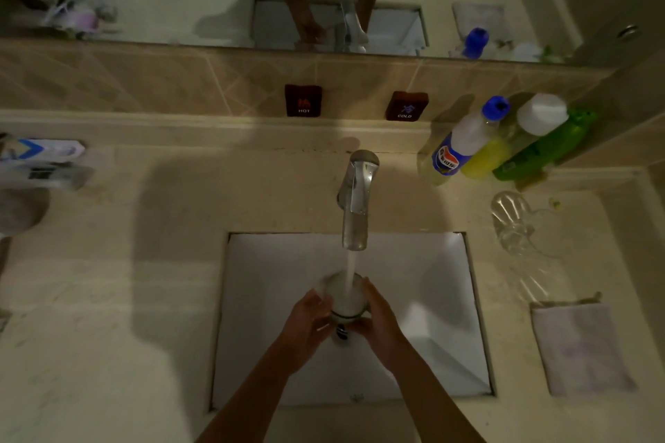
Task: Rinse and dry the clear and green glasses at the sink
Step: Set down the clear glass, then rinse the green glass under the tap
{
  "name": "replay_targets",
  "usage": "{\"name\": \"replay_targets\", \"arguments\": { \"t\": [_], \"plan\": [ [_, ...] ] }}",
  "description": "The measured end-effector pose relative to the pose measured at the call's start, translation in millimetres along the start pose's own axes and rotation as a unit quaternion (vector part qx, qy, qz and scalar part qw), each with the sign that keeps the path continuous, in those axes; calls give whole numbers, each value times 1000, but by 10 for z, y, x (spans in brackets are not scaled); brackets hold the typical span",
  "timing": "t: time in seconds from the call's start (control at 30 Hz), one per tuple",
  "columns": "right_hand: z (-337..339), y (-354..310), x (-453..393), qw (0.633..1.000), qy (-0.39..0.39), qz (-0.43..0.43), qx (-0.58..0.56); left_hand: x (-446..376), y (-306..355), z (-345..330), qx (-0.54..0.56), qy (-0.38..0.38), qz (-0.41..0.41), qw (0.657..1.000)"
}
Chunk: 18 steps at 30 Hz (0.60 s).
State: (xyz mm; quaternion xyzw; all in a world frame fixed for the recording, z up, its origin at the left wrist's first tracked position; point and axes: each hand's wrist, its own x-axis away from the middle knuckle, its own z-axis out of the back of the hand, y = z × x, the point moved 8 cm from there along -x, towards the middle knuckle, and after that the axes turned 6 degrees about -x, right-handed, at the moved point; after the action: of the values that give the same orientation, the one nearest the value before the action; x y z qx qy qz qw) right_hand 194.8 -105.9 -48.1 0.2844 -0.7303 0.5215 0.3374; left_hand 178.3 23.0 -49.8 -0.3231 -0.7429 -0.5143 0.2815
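Note:
Water runs from the chrome tap (pixel 356 198) into a glass (pixel 346 298) that I hold over the white sink (pixel 439 298). The glass looks faintly green at its rim and is full of foaming water. My left hand (pixel 306 324) wraps its left side and my right hand (pixel 378 324) wraps its right side. A clear glass (pixel 511 219) lies on its side on the counter to the right of the tap.
A folded pale cloth (pixel 579 345) lies on the counter at the right. Bottles stand at the back right: blue-capped (pixel 467 140), yellow (pixel 485 158) and green (pixel 543 151). HOT (pixel 303 100) and COLD (pixel 406 106) tags sit on the tiled wall below a mirror.

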Motion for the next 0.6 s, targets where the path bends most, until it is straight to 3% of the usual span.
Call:
{"name": "replay_targets", "arguments": {
  "t": [0.3, 0.43, 0.6],
  "plan": [
    [81, 24, 21, 1000, -1, -14, -5, 24, -36, -58, -24, -6, -10, 1000],
    [31, 65, 3, 999, 35, -32, -3, 45, 12, -62, -34, 10, -31, 999],
    [41, 266, 100, 991, 38, -123, 16, -14, -108, 74, -85, 26, -31, 996]
  ]
}}
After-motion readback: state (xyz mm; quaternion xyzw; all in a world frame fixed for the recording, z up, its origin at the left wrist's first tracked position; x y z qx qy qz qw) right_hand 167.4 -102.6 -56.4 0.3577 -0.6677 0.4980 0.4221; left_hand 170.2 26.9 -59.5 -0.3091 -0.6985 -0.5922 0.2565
